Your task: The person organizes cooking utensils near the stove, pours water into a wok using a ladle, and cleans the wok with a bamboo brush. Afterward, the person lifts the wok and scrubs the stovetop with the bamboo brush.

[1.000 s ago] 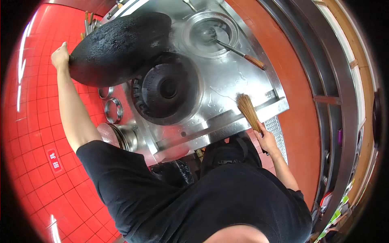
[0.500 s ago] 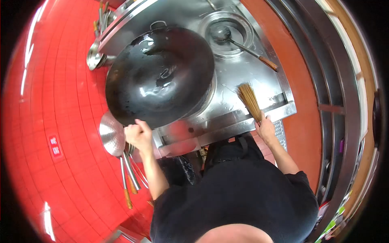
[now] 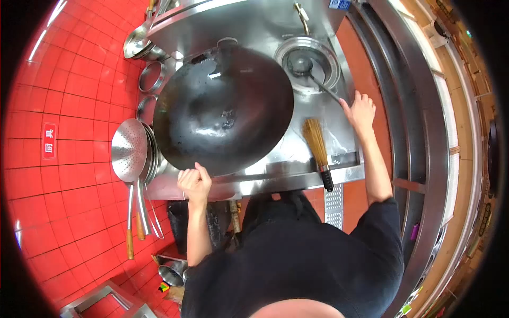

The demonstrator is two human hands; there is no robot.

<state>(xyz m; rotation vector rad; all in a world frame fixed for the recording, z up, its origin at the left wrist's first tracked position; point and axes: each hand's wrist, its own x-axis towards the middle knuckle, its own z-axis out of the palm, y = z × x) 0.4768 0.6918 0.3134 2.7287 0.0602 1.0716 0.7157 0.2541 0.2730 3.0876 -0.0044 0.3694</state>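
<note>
A large dark wok [image 3: 228, 111] sits on the steel stove, its inside wet and shiny. At its near rim, my left hand [image 3: 195, 183] is closed with the thumb up, gripping the edge. My right hand [image 3: 362, 114] is on the handle end of a ladle [image 3: 323, 87] and covers the wooden grip. The ladle's bowl rests inside a round steel pot [image 3: 283, 55] set into the counter. Between the wok and my right arm lies a bamboo wok brush [image 3: 316, 140], its dark-wrapped end over the counter's front edge.
Perforated strainers [image 3: 130, 150] with long handles hang left of the wok, near red tiles. More ladles [image 3: 138, 42] hang at the back left. A faucet [image 3: 302, 18] stands behind the pot. Steel shelving [image 3: 408, 106] runs along the right.
My right hand has let go of the bamboo brush, leaving it on the counter, and moved up to the ladle's handle. My left hand stays at the wok's rim. The view has shifted.
</note>
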